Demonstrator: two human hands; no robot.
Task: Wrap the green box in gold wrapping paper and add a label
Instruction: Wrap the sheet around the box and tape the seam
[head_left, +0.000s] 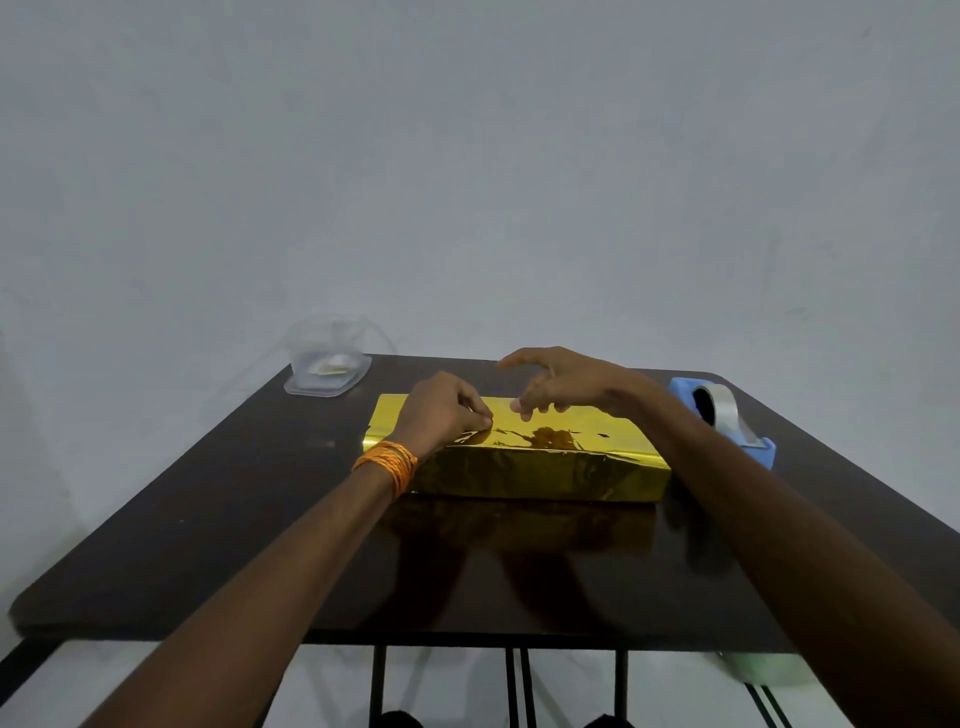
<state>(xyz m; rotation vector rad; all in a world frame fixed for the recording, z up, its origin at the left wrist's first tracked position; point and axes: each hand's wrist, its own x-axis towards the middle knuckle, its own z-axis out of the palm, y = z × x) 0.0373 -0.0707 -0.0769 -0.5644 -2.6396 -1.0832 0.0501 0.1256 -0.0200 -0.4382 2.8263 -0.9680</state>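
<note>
A clear tub (327, 364) sits at the far left of the table (234, 519). My left hand (447, 410), fingers curled, pinches the gold paper (597, 431) atop the wrapped box (535, 475), which lies mid-table. My right hand (561, 384) hovers above it, fingers loosely spread. A blue tape dispenser (727, 415) stands to the right.

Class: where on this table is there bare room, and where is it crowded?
Bare: the table's left side, between the clear container behind and the gold-wrapped box; also the near strip from box to front edge, though both forearms cross above it. Crowded: the box top, under the left hand and right hand, and the box's right end, by the tape dispenser.
</note>
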